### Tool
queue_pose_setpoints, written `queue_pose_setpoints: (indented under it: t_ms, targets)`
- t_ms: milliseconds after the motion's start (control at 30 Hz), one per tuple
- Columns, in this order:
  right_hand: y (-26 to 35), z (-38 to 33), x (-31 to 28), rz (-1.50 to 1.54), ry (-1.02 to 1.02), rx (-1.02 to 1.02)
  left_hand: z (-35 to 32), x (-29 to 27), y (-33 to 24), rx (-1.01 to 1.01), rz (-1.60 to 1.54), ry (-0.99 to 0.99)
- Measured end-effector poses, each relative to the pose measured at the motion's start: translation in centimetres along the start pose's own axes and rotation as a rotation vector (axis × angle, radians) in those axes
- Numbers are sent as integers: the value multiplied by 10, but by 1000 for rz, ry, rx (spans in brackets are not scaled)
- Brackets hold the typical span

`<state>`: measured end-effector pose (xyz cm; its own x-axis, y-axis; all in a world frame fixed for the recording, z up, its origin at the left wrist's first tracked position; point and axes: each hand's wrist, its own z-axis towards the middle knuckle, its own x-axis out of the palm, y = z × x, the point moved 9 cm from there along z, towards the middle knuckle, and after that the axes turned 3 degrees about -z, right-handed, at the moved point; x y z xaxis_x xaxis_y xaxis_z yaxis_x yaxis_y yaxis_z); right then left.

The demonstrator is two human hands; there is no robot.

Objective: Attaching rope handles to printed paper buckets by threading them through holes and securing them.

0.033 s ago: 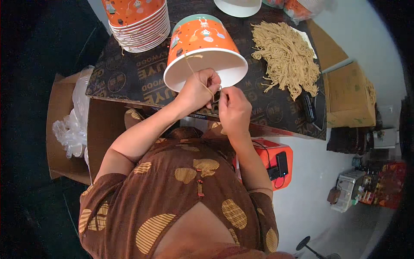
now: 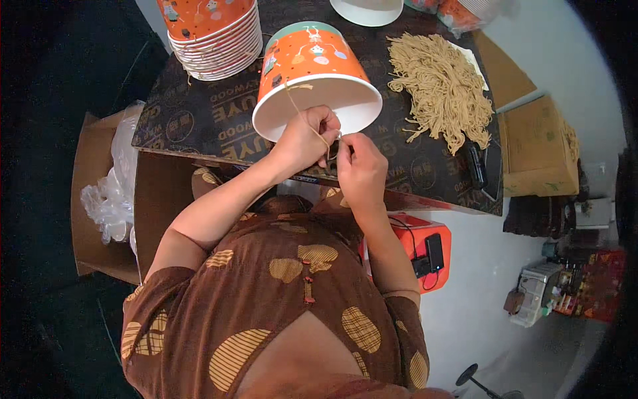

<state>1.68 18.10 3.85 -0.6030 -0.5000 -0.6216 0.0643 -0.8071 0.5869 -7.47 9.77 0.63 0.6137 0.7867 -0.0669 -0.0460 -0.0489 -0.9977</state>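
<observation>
An orange paper bucket [image 2: 312, 58] with printed figures lies tipped on the table, its white-rimmed mouth facing me. A tan cord [image 2: 297, 105] comes from its side and runs over my left hand [image 2: 304, 141], whose fingers are closed on the cord in front of the mouth. My right hand [image 2: 362, 161] is pinched beside it, the fingertips of both hands nearly meeting. Between them shows a tiny shiny bit [image 2: 339, 135], too small to name. What the right fingertips grip is mostly hidden.
Nested orange buckets [image 2: 216, 50] stand at the far left of the dark table [image 2: 193, 106]. Tan cords [image 2: 442, 90] lie heaped at right, near a black-handled tool [image 2: 476, 166]. A white bowl-shaped piece [image 2: 369, 12] sits at the back. Cardboard boxes [image 2: 539, 149] flank the table.
</observation>
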Motion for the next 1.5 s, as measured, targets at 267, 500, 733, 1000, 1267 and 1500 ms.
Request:
queue_pose_setpoints:
  t_ms: [267, 500, 733, 1000, 1267, 1500]
  targets:
    - [-9, 3, 5, 92, -7, 119, -1, 0, 0, 27, 34, 16]
    - [-5, 7, 6, 0, -19, 84, -2, -2, -7, 54, 111, 14]
    - [-5, 7, 8, -50, 5, 113, -2, -3, -5, 63, 106, 23]
    - [5, 5, 6, -122, -40, -19, -2, -2, 2, -15, 56, 43]
    - [7, 5, 10, -94, 30, -55, 0, -2, 13, -67, -5, 60]
    - [-1, 7, 12, -26, 27, 4, 0, -4, 4, 101, 32, 26]
